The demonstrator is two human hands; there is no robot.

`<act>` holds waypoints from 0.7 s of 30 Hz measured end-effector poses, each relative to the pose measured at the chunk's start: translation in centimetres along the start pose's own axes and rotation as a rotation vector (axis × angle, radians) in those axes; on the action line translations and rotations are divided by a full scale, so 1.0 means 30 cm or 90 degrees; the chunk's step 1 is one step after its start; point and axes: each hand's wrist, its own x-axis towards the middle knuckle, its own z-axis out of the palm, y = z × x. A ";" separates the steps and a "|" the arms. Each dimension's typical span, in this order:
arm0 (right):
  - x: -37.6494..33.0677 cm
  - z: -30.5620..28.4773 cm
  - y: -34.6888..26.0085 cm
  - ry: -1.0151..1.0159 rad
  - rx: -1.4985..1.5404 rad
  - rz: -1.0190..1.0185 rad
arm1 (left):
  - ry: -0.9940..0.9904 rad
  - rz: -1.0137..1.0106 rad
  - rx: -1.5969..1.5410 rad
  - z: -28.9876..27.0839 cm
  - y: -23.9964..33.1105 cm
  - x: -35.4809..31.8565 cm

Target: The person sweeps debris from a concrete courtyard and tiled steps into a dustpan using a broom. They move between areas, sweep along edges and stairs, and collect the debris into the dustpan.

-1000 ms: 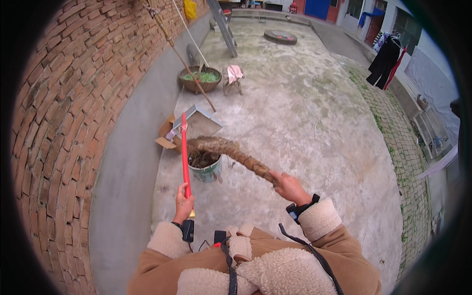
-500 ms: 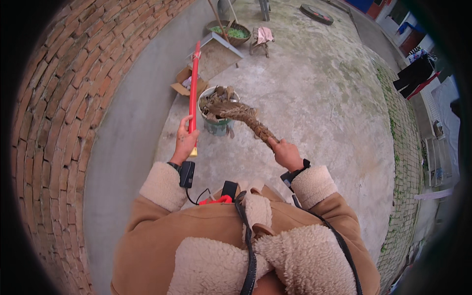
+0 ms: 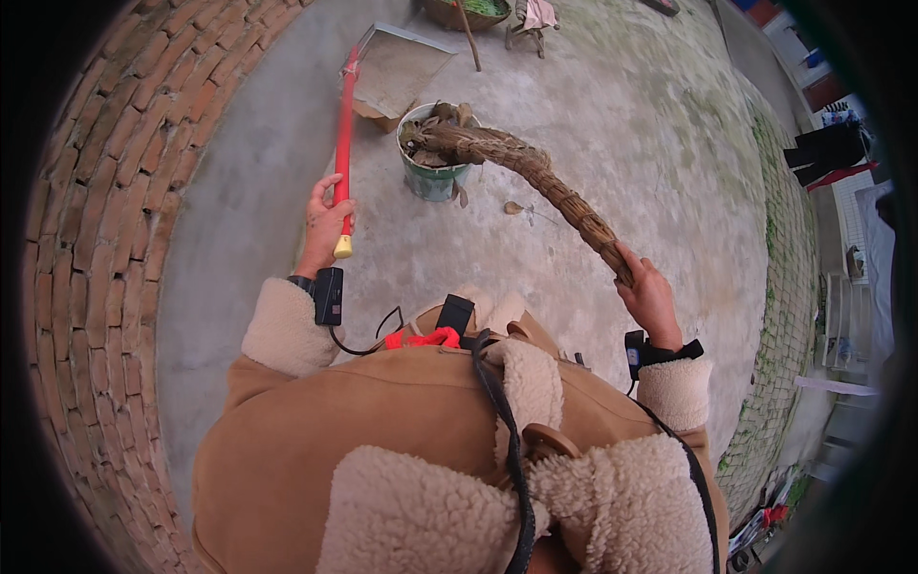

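Note:
My left hand (image 3: 327,225) is closed round the red pole (image 3: 344,158) of a long-handled dustpan, just above its yellow end cap. The dustpan's grey pan (image 3: 402,75) is at the pole's far end, left of and beyond the bucket. My right hand (image 3: 652,297) grips the end of a bound straw broom (image 3: 564,196), thumb and fingers along its handle. The broom stretches up and left, its frayed head over the rim of a white-and-green bucket (image 3: 432,184). Dry brown leaves (image 3: 442,148) fill the bucket, partly hidden by the broom.
A few fallen leaves (image 3: 513,208) lie on the concrete beside the bucket. Beyond stand a basket of greens (image 3: 449,14), a wooden stick (image 3: 469,38) and a stool with a pink cloth (image 3: 538,13). A brick wall (image 3: 105,191) runs along the left.
My right hand has moved right and nearer, with the broom stretched out longer across the view. My left hand has shifted slightly left with the dustpan pole. The bucket sits higher in the view.

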 end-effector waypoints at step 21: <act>-0.036 0.179 -0.233 0.051 0.522 0.194 | 0.171 -0.310 -0.324 -0.553 -0.331 0.182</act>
